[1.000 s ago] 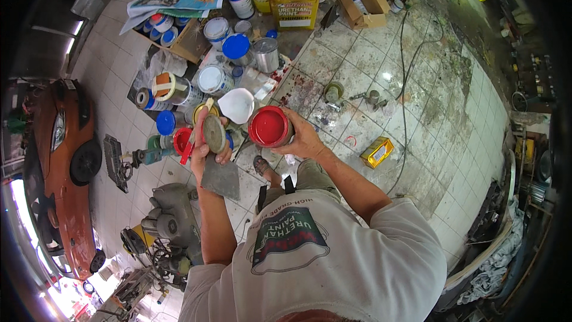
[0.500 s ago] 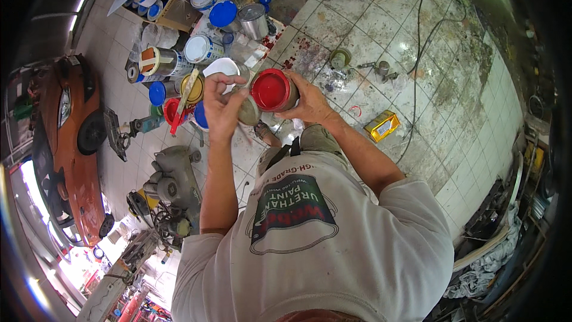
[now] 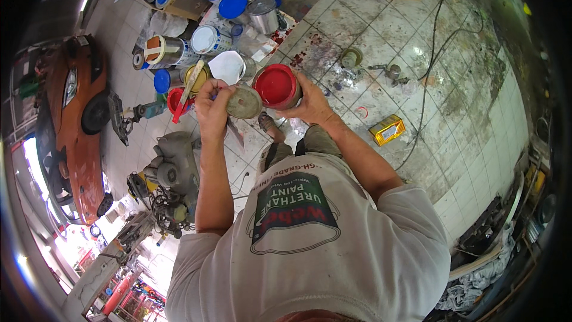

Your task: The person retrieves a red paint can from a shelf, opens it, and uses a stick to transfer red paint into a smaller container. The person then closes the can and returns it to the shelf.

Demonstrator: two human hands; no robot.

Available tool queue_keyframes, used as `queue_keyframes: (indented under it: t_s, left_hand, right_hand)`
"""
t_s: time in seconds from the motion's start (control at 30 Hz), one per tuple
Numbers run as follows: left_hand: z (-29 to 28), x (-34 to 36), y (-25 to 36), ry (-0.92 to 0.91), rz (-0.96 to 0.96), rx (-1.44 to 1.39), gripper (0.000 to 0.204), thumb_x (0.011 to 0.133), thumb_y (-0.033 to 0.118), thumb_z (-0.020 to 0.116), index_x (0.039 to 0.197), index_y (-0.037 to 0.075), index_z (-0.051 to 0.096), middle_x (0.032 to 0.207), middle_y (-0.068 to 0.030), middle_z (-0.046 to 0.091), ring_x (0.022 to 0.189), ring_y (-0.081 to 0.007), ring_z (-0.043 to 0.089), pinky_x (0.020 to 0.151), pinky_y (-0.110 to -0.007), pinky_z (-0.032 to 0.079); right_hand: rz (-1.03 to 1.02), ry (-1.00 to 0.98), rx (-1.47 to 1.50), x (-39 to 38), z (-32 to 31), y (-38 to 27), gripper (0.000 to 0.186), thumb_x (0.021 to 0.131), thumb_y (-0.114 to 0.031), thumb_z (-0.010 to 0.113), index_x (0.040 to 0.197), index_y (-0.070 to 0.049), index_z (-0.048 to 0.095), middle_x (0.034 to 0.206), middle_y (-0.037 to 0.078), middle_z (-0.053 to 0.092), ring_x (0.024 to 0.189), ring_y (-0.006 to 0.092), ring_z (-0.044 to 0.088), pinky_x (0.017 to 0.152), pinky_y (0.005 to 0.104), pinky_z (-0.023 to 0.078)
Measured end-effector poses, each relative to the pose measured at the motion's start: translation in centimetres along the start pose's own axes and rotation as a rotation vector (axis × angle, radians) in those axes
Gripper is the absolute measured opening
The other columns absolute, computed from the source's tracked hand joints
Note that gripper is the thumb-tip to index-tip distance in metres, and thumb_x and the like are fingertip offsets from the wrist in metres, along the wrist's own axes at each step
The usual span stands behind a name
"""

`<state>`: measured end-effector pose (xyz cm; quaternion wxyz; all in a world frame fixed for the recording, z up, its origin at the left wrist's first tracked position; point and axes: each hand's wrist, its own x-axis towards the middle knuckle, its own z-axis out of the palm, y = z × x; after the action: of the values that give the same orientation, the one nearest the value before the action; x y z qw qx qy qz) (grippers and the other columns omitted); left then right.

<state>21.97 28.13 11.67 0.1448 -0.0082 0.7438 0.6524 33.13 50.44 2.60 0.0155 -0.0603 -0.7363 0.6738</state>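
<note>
My right hand (image 3: pixel 312 102) is wrapped round the side of an open can of red paint (image 3: pixel 276 85), and the glossy red surface faces up at me. In my left hand (image 3: pixel 212 107) a round, grey-green lid (image 3: pixel 244 102) is pinched at its edge between thumb and fingers. The lid is tilted with its flat face toward me, close to the can's left side; I cannot tell whether they touch. Just beyond my left hand are a white container (image 3: pixel 227 67), a yellow-topped tin (image 3: pixel 200 76) with a stick across it, and a red tub (image 3: pixel 177 101).
Several paint cans, one with a blue lid (image 3: pixel 232 5), crowd the far left. A yellow tin (image 3: pixel 387 129) lies on the tiled floor to the right, near a long cable (image 3: pixel 422 92). A grey machine (image 3: pixel 173 167) and an orange car (image 3: pixel 80 143) are at the left.
My left hand has turned the lid so that its broad face shows, and its fingers have closed at the edge. The can stays in my right hand. The whole view has shifted slightly.
</note>
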Motion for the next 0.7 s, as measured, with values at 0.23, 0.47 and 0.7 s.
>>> queue_keyframes:
  t_s: [0.23, 0.47, 0.7]
  left_hand:
    - [2.4, -0.6, 1.5, -0.005, 0.037, -0.120, 0.012, 0.090, 0.006, 0.075, 0.098, 0.003, 0.066, 0.090, 0.0004, 0.067, 0.072, -0.0058, 0.057, 0.066, -0.022, 0.046]
    - [3.6, -1.2, 2.6, -0.122, 0.268, 0.630, 0.046, 0.080, 0.018, 0.088, 0.122, 0.007, 0.071, 0.107, -0.0051, 0.069, 0.092, -0.0132, 0.066, 0.068, -0.029, 0.049]
    - [5.2, -5.4, 5.6, -0.287, 0.445, 0.727, 0.061, 0.074, 0.024, 0.091, 0.128, 0.006, 0.069, 0.122, -0.0141, 0.066, 0.110, -0.0271, 0.065, 0.088, -0.035, 0.052]
  right_hand:
    - [-0.031, 0.000, -0.162, 0.5, -0.5, -0.1, 0.109, 0.059, -0.036, 0.098, 0.149, -0.005, 0.044, 0.140, 0.018, 0.061, 0.126, 0.0349, 0.063, 0.107, 0.0413, 0.051]
    - [-0.060, 0.010, -0.135, -0.4, -0.7, -1.7, 0.109, 0.058, -0.036, 0.098, 0.149, -0.007, 0.045, 0.141, 0.018, 0.059, 0.127, 0.0350, 0.062, 0.107, 0.0413, 0.051]
    - [-0.122, 0.165, -0.212, -4.8, -0.7, -3.3, 0.104, 0.061, -0.040, 0.094, 0.148, -0.008, 0.046, 0.140, 0.017, 0.059, 0.126, 0.0378, 0.061, 0.104, 0.0433, 0.051]
